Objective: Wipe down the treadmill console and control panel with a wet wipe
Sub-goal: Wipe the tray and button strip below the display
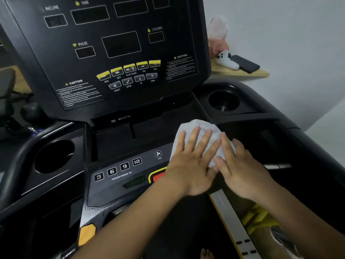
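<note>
The black treadmill console (pixel 104 53) fills the upper left, with dark display windows and yellow media buttons. Below it lies the grey control panel (pixel 119 176) with incline keys 3, 6, 9, 12 and a red stop button partly hidden under my wrist. A white wet wipe (pixel 200 128) lies spread on the panel's right part, at the tray's edge. My left hand (pixel 192 165) presses flat on the wipe, fingers apart. My right hand (pixel 240 169) lies flat beside it, fingers overlapping the wipe's right edge and touching the left hand.
Round cup holders sit at the left (pixel 55 156) and the right (pixel 224 100) of the console. Behind, a wooden shelf (pixel 242 72) carries a white game controller (pixel 226 59), a dark phone (pixel 245 66) and a pink bag. A black handlebar (pixel 22 152) curves at the left. White wall at right.
</note>
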A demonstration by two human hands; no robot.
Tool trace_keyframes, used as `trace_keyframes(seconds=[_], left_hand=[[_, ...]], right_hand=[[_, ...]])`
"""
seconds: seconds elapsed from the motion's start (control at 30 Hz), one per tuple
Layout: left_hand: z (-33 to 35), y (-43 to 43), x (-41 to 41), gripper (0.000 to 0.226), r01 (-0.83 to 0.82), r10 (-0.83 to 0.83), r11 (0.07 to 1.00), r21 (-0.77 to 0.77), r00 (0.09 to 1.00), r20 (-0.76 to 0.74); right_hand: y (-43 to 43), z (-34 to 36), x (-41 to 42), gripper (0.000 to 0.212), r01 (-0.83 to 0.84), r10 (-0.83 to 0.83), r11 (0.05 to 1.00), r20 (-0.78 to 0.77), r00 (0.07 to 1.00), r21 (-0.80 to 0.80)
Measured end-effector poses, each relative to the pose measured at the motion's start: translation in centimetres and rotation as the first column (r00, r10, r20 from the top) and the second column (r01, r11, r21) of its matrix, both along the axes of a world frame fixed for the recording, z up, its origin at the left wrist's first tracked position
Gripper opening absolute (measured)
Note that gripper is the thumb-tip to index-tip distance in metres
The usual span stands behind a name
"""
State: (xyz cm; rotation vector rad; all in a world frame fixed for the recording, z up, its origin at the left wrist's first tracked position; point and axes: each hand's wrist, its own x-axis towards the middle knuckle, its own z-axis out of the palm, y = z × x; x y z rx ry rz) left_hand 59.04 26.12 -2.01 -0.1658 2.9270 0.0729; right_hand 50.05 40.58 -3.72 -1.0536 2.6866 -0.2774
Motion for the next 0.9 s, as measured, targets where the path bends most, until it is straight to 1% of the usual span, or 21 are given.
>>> trace_keyframes(seconds=[0.1,0.2,0.23,0.27,0.33,0.37,0.4,0.47,0.5,0.53,0.6,0.67,0.73,0.77,0.83,0.9], left_hand=[[0.5,-0.8,-2.9,0.075,0.001,-0.001,1.0,-0.003,1.0,0.002],[0.4,-0.3,-1.9,0.08,0.033,-0.034,0.999,-0.013,0.999,-0.014],[0.1,0.4,-0.9,0.082,0.053,-0.053,0.998,-0.013,0.999,-0.011],[-0.2,1.1,0.2,0.085,0.076,-0.076,0.997,-0.015,0.997,0.001],[-0.5,2.0,1.8,0.092,0.113,-0.112,0.993,-0.043,0.993,0.023],[-0.6,2.0,1.9,0.095,0.124,-0.123,0.99,-0.059,0.992,0.026],[-0.5,1.8,1.5,0.098,0.134,-0.132,0.989,-0.066,0.991,0.029],[-0.2,1.3,-0.2,0.106,0.132,-0.13,0.989,-0.066,0.991,0.03],[0.0,1.1,-1.2,0.111,0.122,-0.12,0.99,-0.077,0.992,0.027],[0.2,1.0,-2.0,0.114,0.11,-0.108,0.989,-0.096,0.994,0.021],[0.1,1.3,-2.4,0.118,0.093,-0.092,0.989,-0.112,0.996,0.01],[-0.4,1.7,-0.9,0.12,0.092,-0.093,0.992,-0.085,0.996,-0.01],[-1.0,1.8,1.6,0.119,0.092,-0.097,0.994,-0.056,0.992,-0.086],[-1.2,1.7,2.5,0.118,0.087,-0.092,0.995,-0.054,0.989,-0.116],[-1.0,1.5,2.6,0.119,0.066,-0.072,0.996,-0.055,0.992,-0.107],[-0.4,1.5,1.2,0.119,0.013,-0.016,0.998,-0.053,0.998,-0.054]], right_hand=[[-2.2,0.4,-2.3,0.064,-0.02,0.023,0.997,0.043,0.999,-0.073],[-1.2,0.1,-1.6,0.065,-0.016,0.02,0.994,0.033,0.999,-0.107],[-0.1,-0.3,-0.6,0.067,-0.019,0.019,0.995,-0.001,1.0,-0.103],[1.0,-1.0,0.6,0.069,-0.029,0.023,0.996,-0.073,0.997,-0.081],[2.7,-2.3,2.5,0.075,-0.014,0.014,1.0,-0.2,0.98,0.004],[2.9,-2.5,2.7,0.078,-0.006,0.011,1.0,-0.222,0.975,0.023],[2.8,-2.5,2.4,0.082,-0.008,0.016,0.999,-0.22,0.975,0.033],[1.8,-1.8,1.1,0.099,-0.017,0.03,0.997,-0.18,0.983,0.073],[1.0,-1.3,0.5,0.108,-0.015,0.034,0.994,-0.164,0.986,0.112],[0.3,-0.5,0.2,0.115,-0.015,0.044,0.987,-0.179,0.983,0.16],[-0.7,0.9,0.8,0.117,-0.023,0.072,0.977,-0.226,0.971,0.214],[-0.4,1.2,2.4,0.115,-0.063,0.1,0.981,-0.197,0.975,0.185],[0.6,0.7,3.9,0.117,-0.092,0.12,0.982,-0.172,0.978,0.162],[0.9,0.5,4.2,0.117,-0.103,0.133,0.981,-0.186,0.974,0.162],[0.8,0.2,3.6,0.121,-0.121,0.155,0.979,-0.212,0.965,0.165],[-0.3,0.4,2.4,0.125,-0.141,0.166,0.981,-0.193,0.967,0.136]])
